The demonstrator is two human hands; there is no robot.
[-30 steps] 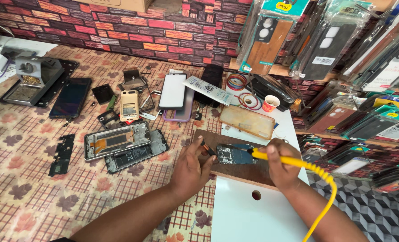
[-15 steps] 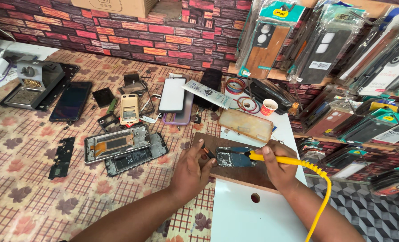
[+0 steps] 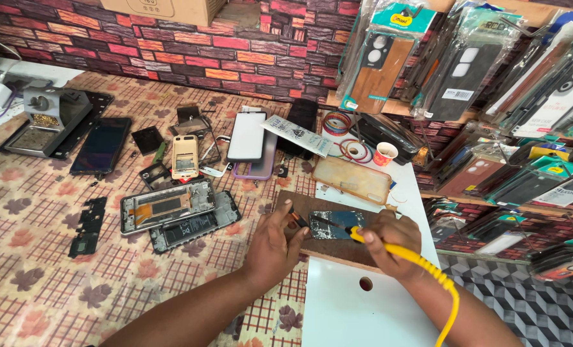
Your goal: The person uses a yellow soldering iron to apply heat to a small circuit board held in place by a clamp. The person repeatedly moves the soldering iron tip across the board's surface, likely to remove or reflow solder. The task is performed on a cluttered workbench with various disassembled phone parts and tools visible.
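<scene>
Head view: far left of the wooden board (image 3: 338,247), a dark phone (image 3: 100,144) flat on the patterned cloth; nearer, an opened phone frame (image 3: 167,207). At the board's left edge, left hand (image 3: 275,241), fingers pressed together on a small part, unclear which. On the board, small circuit board (image 3: 335,223). Right of it, right hand (image 3: 389,244) clenched around a yellow soldering iron (image 3: 389,247), tip on the circuit board.

A floor mat (image 3: 36,257) with a leaf-and-check pattern carries everything; left of the left hand (image 3: 275,247) lie two opened phone frames (image 3: 177,215); beyond it, a white phone (image 3: 246,136); under both hands, a brown wooden board (image 3: 335,247); below the right hand (image 3: 389,244), a white panel (image 3: 357,315).
</scene>
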